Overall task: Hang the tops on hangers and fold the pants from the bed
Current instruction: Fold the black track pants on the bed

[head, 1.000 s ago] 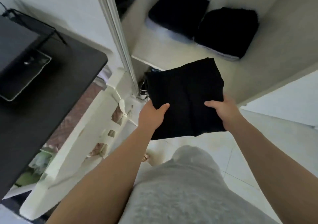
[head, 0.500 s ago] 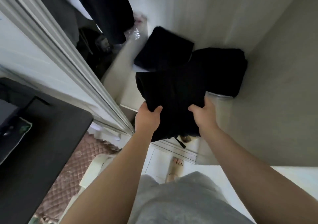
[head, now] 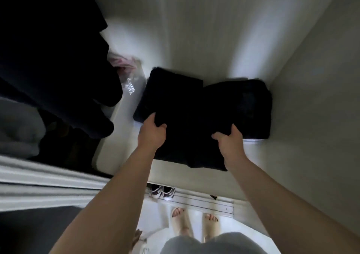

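Currently, folded black pants (head: pixel 187 140) are gripped at the near edge by left hand (head: pixel 151 136) and right hand (head: pixel 230 143), thumbs on top. The bundle is held over the white wardrobe shelf (head: pixel 120 156), in front of left folded stack (head: pixel 171 90) and right folded stack (head: pixel 247 101). Shelf contact can't be told. Dark hanging garments (head: pixel 48 58) are seen at left.

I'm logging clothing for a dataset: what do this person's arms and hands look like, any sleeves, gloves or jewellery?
The left arm and right arm are bare as far as the frame shows: no sleeves, no gloves. The left hand and right hand carry no watch or bracelet; rings cannot be judged, the fingers being mostly hidden. A grey garment shows below.
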The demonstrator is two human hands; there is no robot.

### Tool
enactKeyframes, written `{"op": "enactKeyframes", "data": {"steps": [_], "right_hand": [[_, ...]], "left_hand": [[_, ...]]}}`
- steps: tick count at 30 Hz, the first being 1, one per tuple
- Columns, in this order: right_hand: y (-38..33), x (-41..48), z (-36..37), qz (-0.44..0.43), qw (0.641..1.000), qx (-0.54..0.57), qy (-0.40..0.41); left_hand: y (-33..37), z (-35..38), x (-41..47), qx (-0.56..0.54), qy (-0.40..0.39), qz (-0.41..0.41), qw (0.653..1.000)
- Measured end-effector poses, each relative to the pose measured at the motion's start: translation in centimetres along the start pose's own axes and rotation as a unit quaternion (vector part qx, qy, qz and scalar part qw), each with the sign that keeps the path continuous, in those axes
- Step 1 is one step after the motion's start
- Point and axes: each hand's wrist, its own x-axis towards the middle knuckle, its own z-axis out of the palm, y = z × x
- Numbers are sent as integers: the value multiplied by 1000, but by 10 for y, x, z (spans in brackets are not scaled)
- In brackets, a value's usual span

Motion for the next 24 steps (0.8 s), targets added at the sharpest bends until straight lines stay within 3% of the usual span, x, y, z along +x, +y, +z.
{"op": "enactKeyframes", "data": {"steps": [7, 13, 16, 18, 21, 24], "right_hand": [[-23, 81, 47, 5, 1000, -7, 3], [-29, 153, 97, 47, 996, -62, -43], [-29, 173, 111, 104, 983, -129, -76], [-21, 175, 111, 67, 968, -240, -18], [-3, 159, 105, -113, 886, -446, 47], [17, 160, 110, -287, 754, -591, 22]], "left_hand": [[22, -13, 112, 85, 13, 46, 995], [26, -8, 192, 169, 85, 76, 979], [10, -2, 203, 186, 117, 91, 971], [-3, 5, 198, 233, 131, 124, 956], [-23, 18, 194, 287, 134, 210, 925], [-30, 31, 200, 310, 135, 281, 898]]}}
